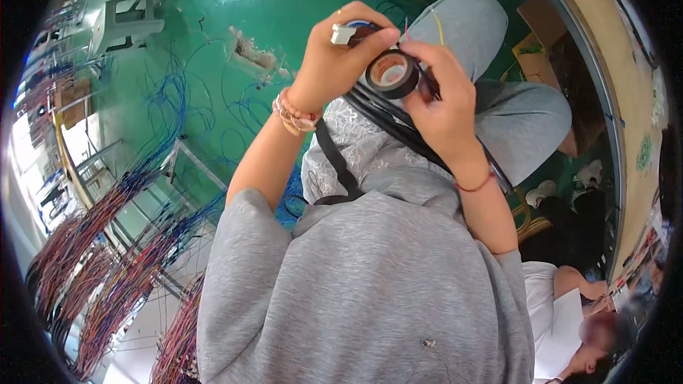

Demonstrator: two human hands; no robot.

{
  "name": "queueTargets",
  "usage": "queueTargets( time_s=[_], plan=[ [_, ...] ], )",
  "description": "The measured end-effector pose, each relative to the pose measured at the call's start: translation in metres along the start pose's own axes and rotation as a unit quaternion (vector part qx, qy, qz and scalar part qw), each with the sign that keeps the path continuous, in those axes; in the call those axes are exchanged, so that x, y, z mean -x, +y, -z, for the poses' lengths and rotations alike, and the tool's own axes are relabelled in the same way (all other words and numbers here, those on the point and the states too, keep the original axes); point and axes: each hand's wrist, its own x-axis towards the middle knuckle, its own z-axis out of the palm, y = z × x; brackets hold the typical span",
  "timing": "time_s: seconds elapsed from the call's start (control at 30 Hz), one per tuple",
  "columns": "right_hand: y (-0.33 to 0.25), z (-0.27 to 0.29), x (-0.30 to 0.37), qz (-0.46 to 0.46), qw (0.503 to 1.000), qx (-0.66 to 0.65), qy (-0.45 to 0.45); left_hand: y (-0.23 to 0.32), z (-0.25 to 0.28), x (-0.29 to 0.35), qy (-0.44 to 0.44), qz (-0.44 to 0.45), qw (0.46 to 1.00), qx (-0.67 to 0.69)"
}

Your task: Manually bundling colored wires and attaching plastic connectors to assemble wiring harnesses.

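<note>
Over my lap, my two hands work close together on a bundle of black cables [388, 122]. My left hand [331, 67] is closed, with a white connector [343, 34] sticking out between its fingers and a bit of blue beside it. Its thumb reaches toward my right fingertips. A roll of black tape [393, 75] with a pale core sits between the hands, against the fingers of my right hand [448, 110], which are curled around it. Thin red and yellow wires [439, 26] rise just past the fingertips. The exact pinch point is partly hidden.
Bundles of colored wires [107, 277] hang on a metal rack at the left. Loose blue wires [174, 96] lie across the green floor, near a plastic stool [128, 21]. A cardboard box [537, 57] and a table edge [605, 92] stand at right; another person [555, 320] sits lower right.
</note>
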Motion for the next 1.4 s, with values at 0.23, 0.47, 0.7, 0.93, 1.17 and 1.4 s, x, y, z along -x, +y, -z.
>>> queueTargets(
  time_s=[0.23,0.47,0.7,0.93,1.17,1.4],
  plan=[
    [0.019,-0.02,-0.011,0.125,0.982,0.06,0.126,-0.004,-0.014,0.012,0.06,0.267,0.937,0.216],
    [0.007,0.002,-0.002,-0.257,0.871,-0.395,0.14,-0.008,-0.009,0.011,-0.003,0.116,0.98,0.164],
    [0.019,0.01,-0.007,-0.276,0.939,-0.192,-0.066,-0.012,-0.022,0.009,-0.061,-0.021,0.983,0.17],
    [0.014,0.011,0.012,0.008,0.997,-0.052,0.05,-0.006,-0.035,0.01,0.076,0.092,0.979,0.166],
    [0.029,-0.001,0.014,0.028,0.988,-0.086,0.122,0.002,-0.037,0.011,-0.028,0.184,0.966,0.181],
    [0.02,0.018,0.012,-0.266,0.868,-0.399,0.13,-0.006,-0.033,0.004,-0.052,-0.014,0.995,0.09]
  ],
)
